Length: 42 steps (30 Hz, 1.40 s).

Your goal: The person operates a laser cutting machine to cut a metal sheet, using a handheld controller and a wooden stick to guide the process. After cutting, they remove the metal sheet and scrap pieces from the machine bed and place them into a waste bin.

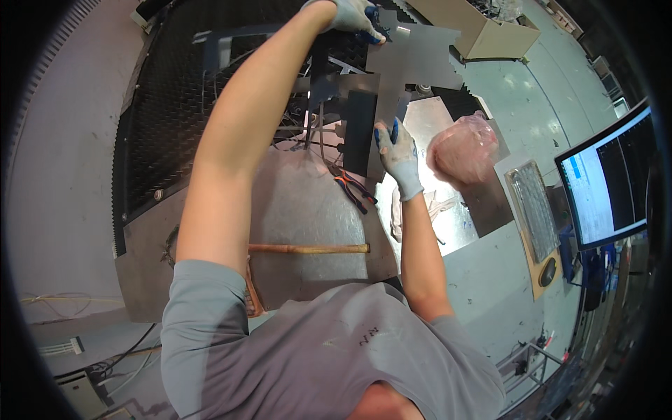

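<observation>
My left hand (352, 19), in a grey-and-blue work glove, reaches far forward with its fingers closed on the left edge of a flat grey metal sheet (418, 57). A narrower strip of this sheet runs down toward me. At that lower end my right hand (400, 159), gloved alike, pinches the strip between thumb and fingers. Left of the strip lies a dark rectangular plate (359, 126). Pliers (348, 187) with orange-and-black handles rest on the bench plate (301, 210), just below the dark plate. Nearer to me lies a wooden handle (311, 248); its far end is behind my left arm.
A pink plastic bag (465, 147) sits right of my right hand, beside crumpled whitish cloth (435, 208). Farther right are a wrapped keyboard (533, 210), a mouse (547, 272) and a monitor (607, 178). A beige box (493, 38) stands far right; black slatted bed (168, 105) lies left.
</observation>
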Motion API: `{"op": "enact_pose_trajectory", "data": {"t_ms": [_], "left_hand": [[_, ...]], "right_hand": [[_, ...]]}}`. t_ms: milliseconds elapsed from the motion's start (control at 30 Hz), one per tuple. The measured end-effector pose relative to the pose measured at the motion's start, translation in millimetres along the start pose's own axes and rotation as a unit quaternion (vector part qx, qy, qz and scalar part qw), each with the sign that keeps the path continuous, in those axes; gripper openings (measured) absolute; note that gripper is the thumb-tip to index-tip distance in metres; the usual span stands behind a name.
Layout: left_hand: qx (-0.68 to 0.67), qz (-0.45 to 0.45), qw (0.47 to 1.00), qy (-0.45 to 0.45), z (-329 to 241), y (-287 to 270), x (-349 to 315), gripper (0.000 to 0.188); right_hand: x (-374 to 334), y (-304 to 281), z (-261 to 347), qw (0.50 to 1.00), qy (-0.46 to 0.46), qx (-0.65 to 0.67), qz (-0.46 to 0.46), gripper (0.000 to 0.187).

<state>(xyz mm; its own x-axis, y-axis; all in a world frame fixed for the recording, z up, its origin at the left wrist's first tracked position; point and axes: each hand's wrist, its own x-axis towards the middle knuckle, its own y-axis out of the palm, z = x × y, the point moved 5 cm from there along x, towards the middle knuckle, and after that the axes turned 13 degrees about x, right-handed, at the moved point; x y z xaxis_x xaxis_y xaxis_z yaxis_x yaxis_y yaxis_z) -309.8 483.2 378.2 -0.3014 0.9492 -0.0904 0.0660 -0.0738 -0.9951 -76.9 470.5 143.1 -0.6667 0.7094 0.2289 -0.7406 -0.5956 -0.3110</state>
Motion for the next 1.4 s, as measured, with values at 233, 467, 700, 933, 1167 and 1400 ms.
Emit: {"op": "enact_pose_trajectory", "data": {"t_ms": [233, 467, 700, 933, 1167, 1400], "left_hand": [[0.079, -0.410, 0.908, 0.026, -25.5, 44.8, -29.9, 0.089], [-0.012, -0.279, 0.960, -0.007, -97.3, 255.0, -115.8, 0.063], [0.005, -0.092, 0.990, -0.103, -103.7, 371.1, -98.7, 0.076], [0.023, -0.002, 0.990, -0.142, -107.6, 389.8, -84.9, 0.076], [0.063, 0.062, 0.984, -0.152, -104.8, 406.9, -58.5, 0.074], [0.060, 0.049, 0.985, -0.154, -108.0, 413.9, -54.3, 0.071]], "right_hand": [[34.6, 15.6, -77.2, 0.983, 0.037, -0.177, 0.012, 0.045], [48.5, 10.8, -138.8, 0.988, 0.144, 0.000, -0.058, 0.056], [47.6, 29.8, -142.6, 0.954, 0.291, -0.067, -0.002, 0.061], [54.5, 28.7, -149.3, 0.895, 0.199, -0.400, -0.001, 0.094], [59.6, 24.2, -171.4, 0.917, 0.218, -0.335, 0.015, 0.090], [21.0, -4.0, -166.2, 0.953, 0.228, -0.192, -0.060, 0.093]]}}
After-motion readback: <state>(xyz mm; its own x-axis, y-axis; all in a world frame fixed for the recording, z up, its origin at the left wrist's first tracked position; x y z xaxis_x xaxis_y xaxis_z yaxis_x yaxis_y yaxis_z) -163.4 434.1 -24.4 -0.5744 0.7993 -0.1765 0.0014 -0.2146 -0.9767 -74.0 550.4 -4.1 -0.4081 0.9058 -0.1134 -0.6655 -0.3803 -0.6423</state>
